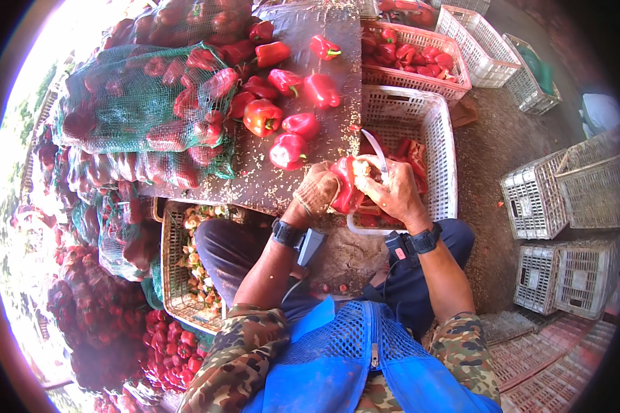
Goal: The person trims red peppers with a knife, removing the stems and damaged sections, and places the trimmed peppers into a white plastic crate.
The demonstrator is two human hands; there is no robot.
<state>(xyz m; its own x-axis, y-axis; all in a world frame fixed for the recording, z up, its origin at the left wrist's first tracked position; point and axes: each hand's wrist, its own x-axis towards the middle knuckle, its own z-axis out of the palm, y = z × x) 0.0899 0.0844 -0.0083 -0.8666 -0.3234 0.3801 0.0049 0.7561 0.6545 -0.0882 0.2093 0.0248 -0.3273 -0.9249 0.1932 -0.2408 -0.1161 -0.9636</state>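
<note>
My left hand (318, 190), in a dirty knit glove, grips a red bell pepper (345, 188) from its left side. The pepper looks cut open, with its pale seed core (361, 168) facing right. Bare, my right hand (392, 191) has its thumb and fingers at that core and also holds a curved knife, whose blade (375, 147) points up and to the left; its handle is hidden in the hand. Both hands are over the near left part of a white plastic crate (447, 149) holding cut red pepper pieces (417, 160). Whole red peppers (288, 151) lie on the seed-strewn table (258, 186).
Green mesh sacks of peppers (129, 103) are stacked at the left. A crate of stem and core scraps (173, 273) stands by the left knee. Beyond the white crate is a pink crate (413, 81) of peppers. Other white crates (535, 193) stand at the right.
</note>
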